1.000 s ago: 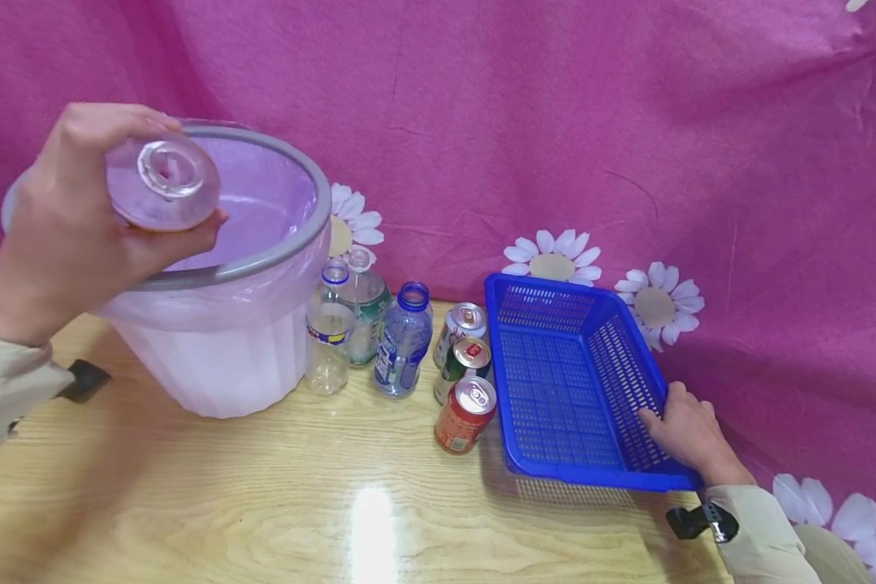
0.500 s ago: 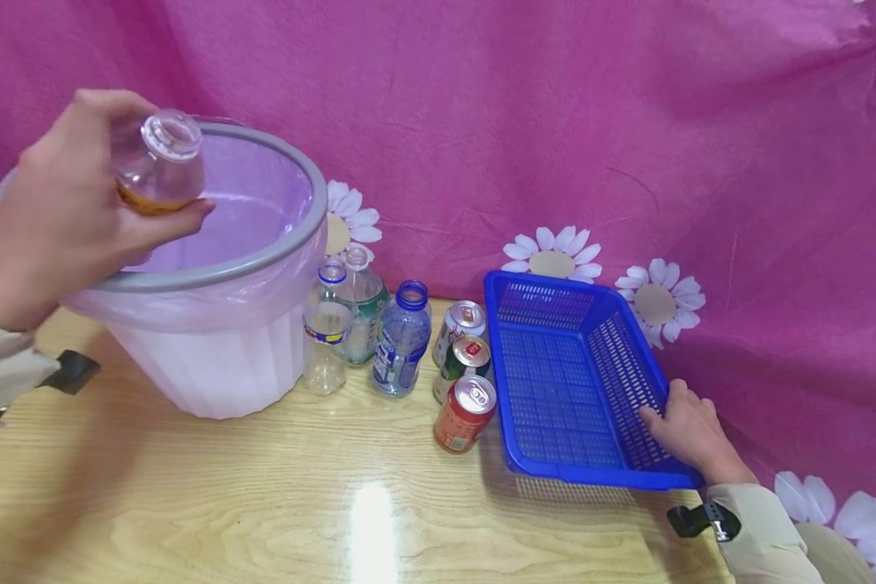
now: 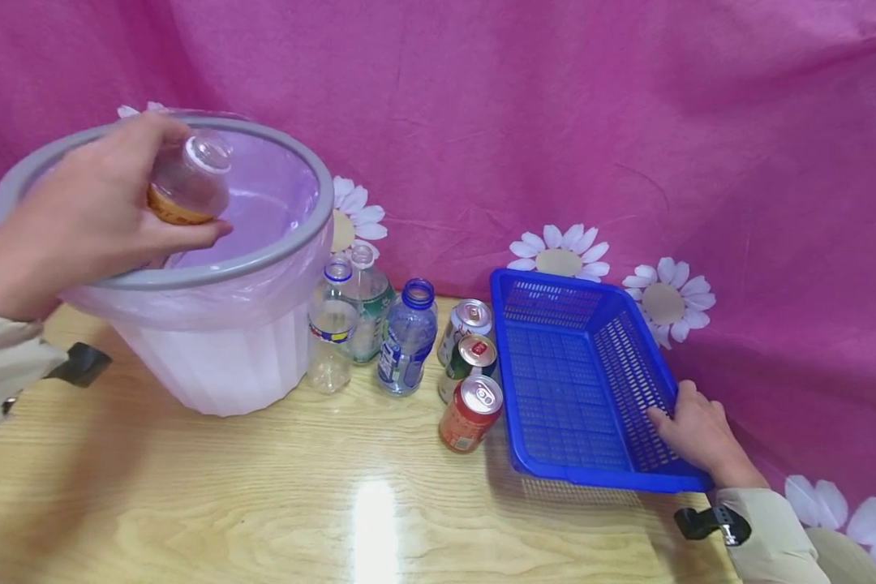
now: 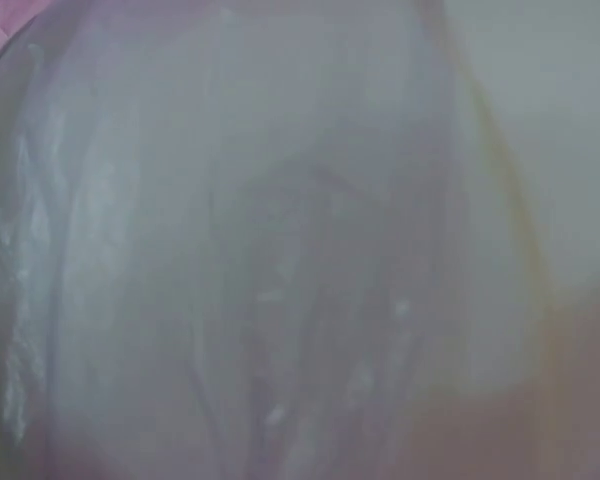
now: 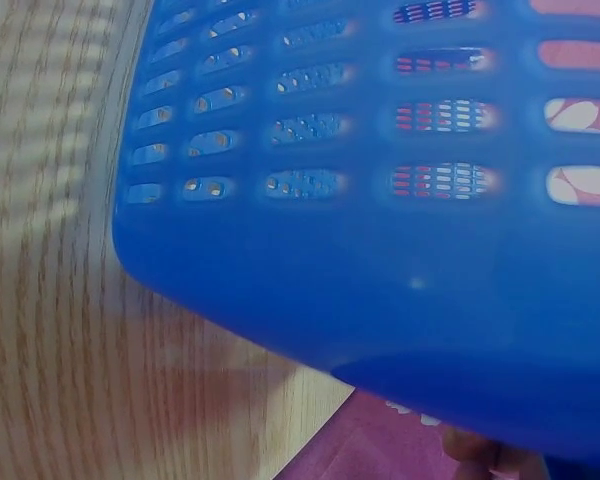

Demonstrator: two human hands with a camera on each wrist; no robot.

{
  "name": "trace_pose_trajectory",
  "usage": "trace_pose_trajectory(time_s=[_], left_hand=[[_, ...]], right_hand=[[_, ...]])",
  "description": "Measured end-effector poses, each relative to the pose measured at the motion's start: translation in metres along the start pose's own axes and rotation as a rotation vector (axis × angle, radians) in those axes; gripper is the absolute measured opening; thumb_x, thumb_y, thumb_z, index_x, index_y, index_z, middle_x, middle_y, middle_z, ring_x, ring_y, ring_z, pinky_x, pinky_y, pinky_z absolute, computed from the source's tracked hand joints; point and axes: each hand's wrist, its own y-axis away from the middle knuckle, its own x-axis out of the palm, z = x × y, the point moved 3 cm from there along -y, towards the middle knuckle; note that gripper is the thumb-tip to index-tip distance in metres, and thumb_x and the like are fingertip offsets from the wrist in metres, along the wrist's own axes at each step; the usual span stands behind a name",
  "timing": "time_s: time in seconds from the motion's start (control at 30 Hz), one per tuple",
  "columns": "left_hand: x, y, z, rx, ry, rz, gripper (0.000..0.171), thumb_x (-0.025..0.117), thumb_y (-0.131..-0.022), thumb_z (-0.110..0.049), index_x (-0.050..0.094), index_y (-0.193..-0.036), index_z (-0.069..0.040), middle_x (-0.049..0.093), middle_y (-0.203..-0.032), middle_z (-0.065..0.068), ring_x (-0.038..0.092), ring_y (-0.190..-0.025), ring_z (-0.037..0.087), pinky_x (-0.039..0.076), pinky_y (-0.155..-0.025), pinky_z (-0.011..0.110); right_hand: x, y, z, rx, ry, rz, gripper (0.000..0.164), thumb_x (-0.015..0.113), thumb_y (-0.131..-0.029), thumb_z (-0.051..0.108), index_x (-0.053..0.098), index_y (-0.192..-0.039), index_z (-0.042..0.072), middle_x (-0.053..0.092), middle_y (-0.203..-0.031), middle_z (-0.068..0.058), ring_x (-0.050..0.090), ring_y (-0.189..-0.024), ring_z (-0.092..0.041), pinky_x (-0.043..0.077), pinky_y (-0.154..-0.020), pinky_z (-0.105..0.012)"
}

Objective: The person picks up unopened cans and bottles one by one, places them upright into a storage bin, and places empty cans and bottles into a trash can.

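Observation:
In the head view my left hand (image 3: 109, 207) grips a clear plastic bottle (image 3: 190, 178) with an orange-yellow label band. The bottle is tilted, its neck towards the right, over the mouth of a white bin (image 3: 219, 365) with a grey rim and a thin clear liner. The left wrist view is blurred and filled by pale, see-through plastic. On the right, my right hand (image 3: 701, 430) holds the right-hand rim of a blue plastic basket (image 3: 577, 389), thumb inside, other fingers outside. Close up in the right wrist view is the slotted wall of the basket (image 5: 280, 270).
Between bin and basket stand a clear bottle (image 3: 330, 341), a green-labelled bottle (image 3: 371, 316) and a blue-necked bottle (image 3: 406, 341). Beside the basket are a white can (image 3: 467, 324), a green can (image 3: 470, 365) and a red can (image 3: 470, 418). A pink flowered cloth (image 3: 438, 122) hangs behind the wooden table (image 3: 263, 503).
The bottle in my left hand has tipped, so its mouth no longer faces the camera. That hand has moved right, further over the bin. My right hand keeps its hold on the basket.

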Motion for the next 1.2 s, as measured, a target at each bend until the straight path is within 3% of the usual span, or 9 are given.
trace_pose_trajectory(time_s=[0.07, 0.4, 0.87, 1.03, 1.2], left_hand=[[0.0011, -0.0015, 0.0009, -0.013, -0.005, 0.043, 0.08, 0.085, -0.072, -0.028, 0.041, -0.135, -0.005, 0.061, -0.117, 0.028, 0.059, -0.106, 0.044, 0.044, -0.093, 0.056], [0.0043, -0.0005, 0.0052, -0.027, -0.009, 0.078, 0.079, 0.084, -0.072, -0.033, 0.042, -0.133, -0.007, 0.065, -0.113, 0.027, 0.06, -0.106, 0.044, 0.043, -0.091, 0.056], [0.0059, -0.0057, 0.0079, -0.064, -0.008, 0.172, 0.094, 0.086, -0.067, -0.047, 0.04, -0.139, -0.009, 0.061, -0.121, 0.026, 0.057, -0.111, 0.043, 0.041, -0.093, 0.057], [0.008, -0.0064, 0.0081, -0.074, 0.017, 0.209, 0.088, 0.086, -0.067, -0.047, 0.044, -0.134, -0.007, 0.061, -0.123, 0.026, 0.056, -0.113, 0.041, 0.04, -0.094, 0.056], [0.0087, -0.0063, 0.0088, -0.058, 0.036, 0.205, 0.082, 0.087, -0.067, -0.045, 0.047, -0.129, -0.008, 0.063, -0.119, 0.023, 0.059, -0.109, 0.038, 0.042, -0.092, 0.052]], right_hand=[[0.0004, -0.0003, -0.0009, 0.005, -0.001, 0.003, 0.053, 0.055, -0.093, 0.034, 0.04, -0.11, -0.014, 0.056, -0.097, -0.035, 0.051, -0.085, -0.055, 0.042, -0.072, -0.057], [0.0008, -0.002, -0.0008, 0.002, 0.013, -0.002, 0.052, 0.056, -0.093, 0.033, 0.04, -0.109, -0.014, 0.057, -0.096, -0.036, 0.052, -0.084, -0.055, 0.042, -0.072, -0.06], [0.0015, -0.0014, 0.0002, -0.004, 0.01, -0.003, 0.052, 0.056, -0.093, 0.033, 0.04, -0.109, -0.014, 0.057, -0.094, -0.034, 0.051, -0.083, -0.051, 0.037, -0.073, -0.054], [0.0027, -0.002, -0.0002, 0.004, 0.008, 0.001, 0.052, 0.056, -0.093, 0.034, 0.04, -0.109, -0.014, 0.057, -0.094, -0.033, 0.051, -0.084, -0.051, 0.038, -0.072, -0.053], [0.0033, -0.0026, 0.0002, 0.013, 0.008, 0.008, 0.053, 0.055, -0.093, 0.034, 0.04, -0.11, -0.014, 0.057, -0.097, -0.034, 0.05, -0.085, -0.052, 0.039, -0.072, -0.055]])
